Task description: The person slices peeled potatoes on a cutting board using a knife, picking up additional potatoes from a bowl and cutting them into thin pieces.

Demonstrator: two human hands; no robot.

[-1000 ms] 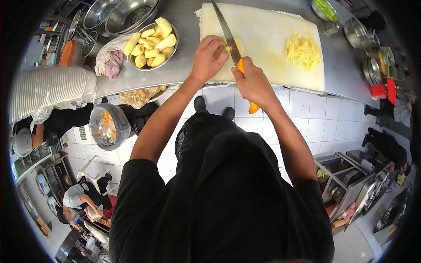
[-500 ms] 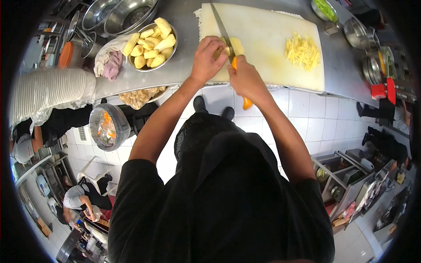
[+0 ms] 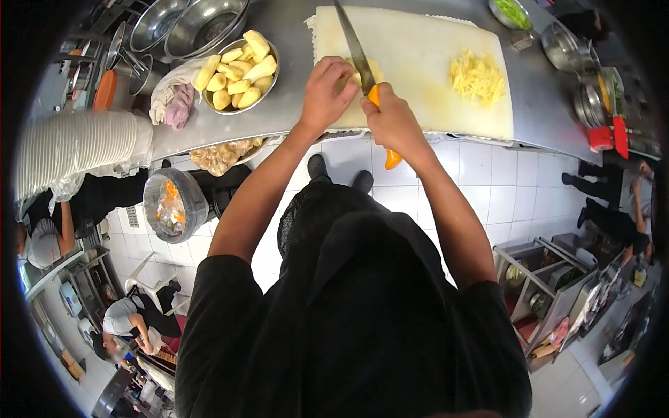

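Note:
My right hand (image 3: 394, 120) is wrapped round the orange handle of a kitchen knife (image 3: 355, 49), whose long blade points away from me. The blade stands against a yellow potato piece (image 3: 376, 70) on the white cutting board (image 3: 418, 45). With curled fingers my left hand (image 3: 327, 94) grips the potato from the left side, close to the blade; its fingers partly cover the piece. Thin potato strips (image 3: 478, 76) lie in a pile on the board's right part. Left of the board, a metal bowl (image 3: 276, 73) holds several whole peeled potatoes (image 3: 244, 73).
Crumpled cloths (image 3: 174, 97) and stacked lidded containers (image 3: 90, 143) stand at the left. A lined waste bin (image 3: 198, 202) is on the floor below the counter. Metal bowls (image 3: 568, 49) and a bowl of green slices (image 3: 514, 12) sit at the right. Other people work in the background.
The knife has shifted slightly, its blade now covering more of the potato piece. My left hand stays on the potato. The view has moved a little.

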